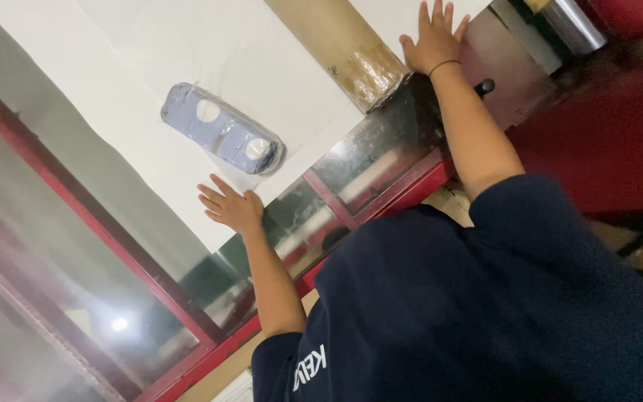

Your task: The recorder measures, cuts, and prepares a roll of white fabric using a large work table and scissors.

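My left hand (231, 207) lies flat, fingers spread, on the near edge of a large white sheet (135, 89) spread over a glass-topped counter (366, 156). Just beyond its fingertips rests a blue oblong object (221, 138) wrapped in clear plastic, with two white round spots. My right hand (433, 37) presses flat, fingers apart, at the sheet's far end, beside the taped end of a brown cardboard tube (362, 63). Neither hand grips anything. A thin dark band circles my right wrist.
The counter has a red frame (381, 208) and glass panels beneath. A shiny metal cylinder (568, 22) stands at the top right. A red surface (612, 141) lies to the right. My dark blue shirt (485, 313) fills the lower right.
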